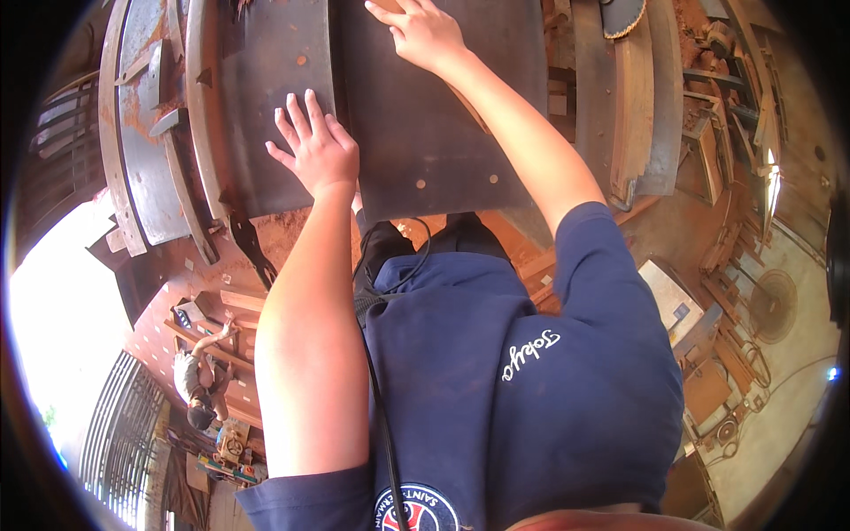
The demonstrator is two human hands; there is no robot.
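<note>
My left hand [319, 146] rests palm down with its fingers spread on a dark metal machine table [398, 177], beside the narrow seam that runs through it. Nothing is in this hand. Farther off and to the right, my right hand [423, 34] is at the top edge of the view, partly cut off. Its fingers lie over a narrow wooden strip [469, 108], which shows along my forearm and beside the fingers. Most of the strip is hidden under my hand and arm.
A round saw blade [622, 16] stands at the upper right, near long wooden beams [633, 106]. Metal and wooden rails [159, 159] flank the table at left. Another person [202, 380] works with boards at lower left. A white box [670, 301] is at right.
</note>
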